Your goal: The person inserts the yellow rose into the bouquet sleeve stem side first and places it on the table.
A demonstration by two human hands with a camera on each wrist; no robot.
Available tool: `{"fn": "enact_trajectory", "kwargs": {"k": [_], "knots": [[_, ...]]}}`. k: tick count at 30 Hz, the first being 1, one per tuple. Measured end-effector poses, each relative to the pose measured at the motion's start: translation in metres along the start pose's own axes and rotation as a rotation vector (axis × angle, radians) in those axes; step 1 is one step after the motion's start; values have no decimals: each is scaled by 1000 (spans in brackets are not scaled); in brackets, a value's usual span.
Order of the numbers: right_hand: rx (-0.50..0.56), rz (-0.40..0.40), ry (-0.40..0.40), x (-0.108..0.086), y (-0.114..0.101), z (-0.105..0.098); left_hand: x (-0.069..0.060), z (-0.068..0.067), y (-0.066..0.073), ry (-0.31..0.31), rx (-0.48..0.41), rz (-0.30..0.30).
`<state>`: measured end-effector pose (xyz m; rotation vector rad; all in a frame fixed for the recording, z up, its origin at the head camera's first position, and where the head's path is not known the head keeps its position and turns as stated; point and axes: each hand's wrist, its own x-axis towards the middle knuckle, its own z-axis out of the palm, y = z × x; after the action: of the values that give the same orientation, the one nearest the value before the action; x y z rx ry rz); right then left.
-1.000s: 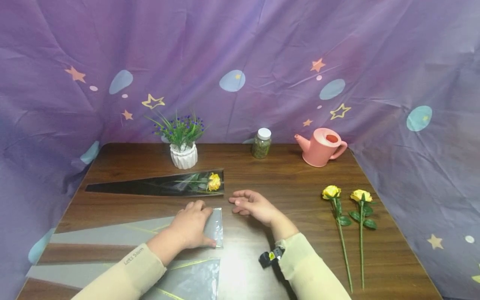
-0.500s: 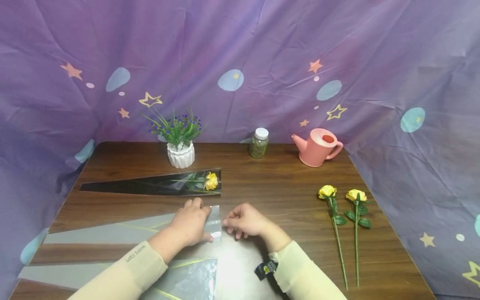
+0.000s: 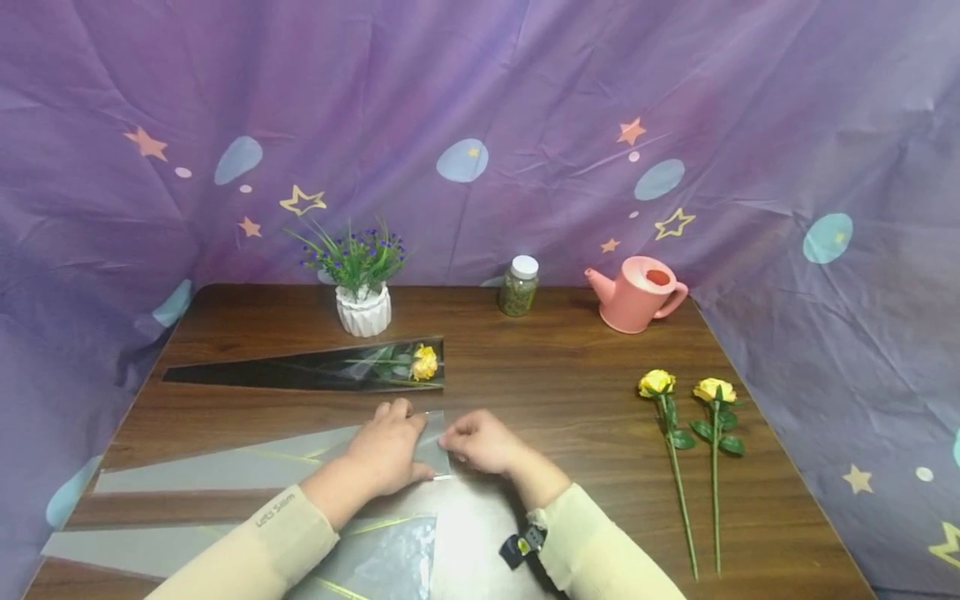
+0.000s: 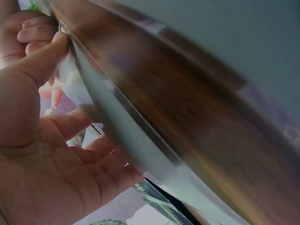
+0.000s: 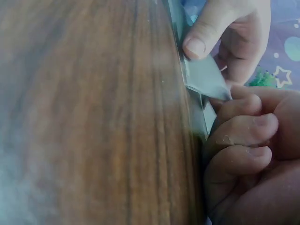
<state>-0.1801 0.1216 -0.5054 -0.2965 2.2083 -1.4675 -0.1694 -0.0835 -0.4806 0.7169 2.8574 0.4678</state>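
A tapering grey flower sleeve (image 3: 225, 465) lies crosswise on the table. My left hand (image 3: 381, 454) rests on its wide end, fingers spread and thumb on the near side. At the open right edge, my right hand (image 3: 482, 442) pinches the film between thumb and index finger. The right wrist view shows the sleeve's corner (image 5: 206, 78) lifted a little, and the other fingers of the right hand (image 5: 253, 145) curled. A second grey sleeve (image 3: 401, 554) lies nearer, partly under the left forearm. Behind, a black sleeve (image 3: 262, 372) holds a yellow rose (image 3: 424, 363).
Two yellow roses (image 3: 657, 384) with long stems lie on the right of the wooden table (image 3: 555, 367). Along the back stand a white flowerpot (image 3: 364, 311), a lidded jar (image 3: 519, 287) and a pink watering can (image 3: 633, 296). A purple curtain hangs behind.
My right hand has moved left and nearer to me, to the sleeve's wide edge, and now pinches it. My left hand stays on the sleeve.
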Motion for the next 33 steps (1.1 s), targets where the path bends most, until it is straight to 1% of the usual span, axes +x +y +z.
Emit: {"fn": "enact_trajectory", "kwargs": {"k": [2, 5, 9, 12, 16, 19, 23, 26, 30, 33], "knots": [[29, 1, 32, -1, 1, -1, 0, 0, 1, 14, -18, 6], [57, 14, 63, -4, 0, -4, 0, -3, 1, 59, -54, 21], [69, 13, 107, -8, -2, -10, 0, -10, 3, 139, -114, 38], [93, -5, 131, -11, -5, -16, 1, -14, 7, 206, -149, 48], [112, -44, 141, -16, -10, -21, 5, -19, 13, 292, -201, 58], [102, -75, 129, -17, -14, -22, 7, -19, 16, 338, -240, 52], [68, -122, 124, -18, -15, -21, 10, -17, 19, 361, -268, 33], [50, -149, 142, -19, -15, -19, 12, -16, 22, 365, -280, 7], [45, -163, 147, -20, -16, -18, 14, -19, 28, 356, -299, -66], [48, -169, 122, -21, -19, -16, 16, -21, 31, 343, -320, -132]]}}
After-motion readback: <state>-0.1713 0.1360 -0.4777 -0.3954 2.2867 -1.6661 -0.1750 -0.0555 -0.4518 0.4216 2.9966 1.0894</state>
